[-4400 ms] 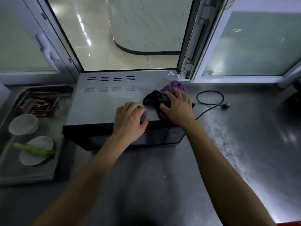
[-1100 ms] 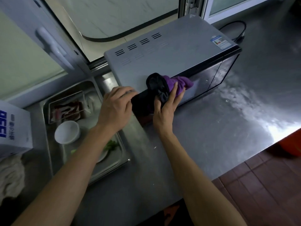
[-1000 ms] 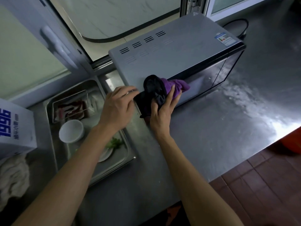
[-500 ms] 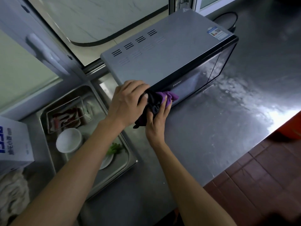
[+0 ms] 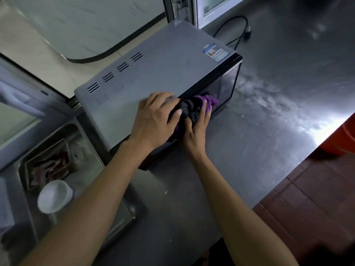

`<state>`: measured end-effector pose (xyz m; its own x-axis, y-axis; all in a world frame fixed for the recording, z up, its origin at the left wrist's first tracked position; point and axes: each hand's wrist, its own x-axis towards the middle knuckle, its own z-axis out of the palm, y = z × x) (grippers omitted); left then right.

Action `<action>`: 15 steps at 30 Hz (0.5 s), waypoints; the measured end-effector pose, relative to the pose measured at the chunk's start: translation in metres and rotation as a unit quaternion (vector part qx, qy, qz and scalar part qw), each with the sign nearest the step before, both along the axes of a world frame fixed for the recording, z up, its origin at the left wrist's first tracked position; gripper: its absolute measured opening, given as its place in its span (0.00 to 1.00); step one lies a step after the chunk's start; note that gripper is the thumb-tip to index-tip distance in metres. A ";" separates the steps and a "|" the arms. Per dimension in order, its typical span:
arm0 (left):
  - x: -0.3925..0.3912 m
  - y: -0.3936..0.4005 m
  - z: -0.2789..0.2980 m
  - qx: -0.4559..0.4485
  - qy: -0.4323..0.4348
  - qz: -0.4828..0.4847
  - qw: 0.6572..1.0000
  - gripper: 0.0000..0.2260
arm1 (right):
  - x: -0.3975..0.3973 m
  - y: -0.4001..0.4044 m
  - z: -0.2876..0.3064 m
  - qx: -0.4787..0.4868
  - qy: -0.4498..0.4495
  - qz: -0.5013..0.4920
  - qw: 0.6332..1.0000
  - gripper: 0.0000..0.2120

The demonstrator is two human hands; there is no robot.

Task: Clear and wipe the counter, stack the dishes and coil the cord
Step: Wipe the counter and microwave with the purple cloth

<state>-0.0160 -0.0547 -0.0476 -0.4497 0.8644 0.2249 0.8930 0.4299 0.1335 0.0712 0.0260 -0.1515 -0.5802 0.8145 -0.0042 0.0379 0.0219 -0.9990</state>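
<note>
A grey microwave [image 5: 153,73] with a black glass door stands on the steel counter [image 5: 278,112]. My right hand [image 5: 196,127] presses a purple and black cloth [image 5: 192,108] flat against the door's front. My left hand [image 5: 155,120] rests on the microwave's top front edge, its thumb touching the cloth. The black cord [image 5: 234,29] with its plug lies loose on the counter behind the microwave. At the left, a steel tray [image 5: 119,214] holds a white bowl [image 5: 54,195] and a smaller tray with red scraps [image 5: 50,167].
An open window with white frames [image 5: 184,8] runs behind the microwave. The counter's front edge drops to a red tiled floor [image 5: 307,198] at the right. An orange container [image 5: 343,137] shows at the right border. A white box edge [image 5: 4,206] sits far left.
My right hand has slid the cloth along the microwave door towards the right. My left hand stays on the top front edge. The view has shifted, and the cord shows more.
</note>
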 end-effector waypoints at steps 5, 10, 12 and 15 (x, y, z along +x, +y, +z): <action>0.005 0.051 0.000 -0.007 -0.002 -0.008 1.000 0.18 | 0.002 0.059 0.000 0.000 -0.002 -0.013 1.000 0.33; 0.007 0.087 -0.001 -0.004 0.006 -0.006 1.000 0.17 | 0.001 0.115 0.005 -0.018 -0.004 -0.038 0.999 0.32; 0.008 0.095 -0.002 0.003 0.007 -0.004 1.000 0.17 | 0.002 0.129 0.005 -0.030 -0.016 -0.035 0.999 0.32; 0.007 0.100 -0.005 0.013 0.012 -0.002 1.000 0.16 | 0.004 0.133 0.004 -0.029 -0.017 -0.030 0.999 0.32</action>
<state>-0.0088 0.0449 -0.0521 -0.4409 0.8597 0.2580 0.8976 0.4235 0.1225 0.0755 0.1592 -0.1472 -0.5291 0.8455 -0.0718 0.0720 -0.0397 -0.9966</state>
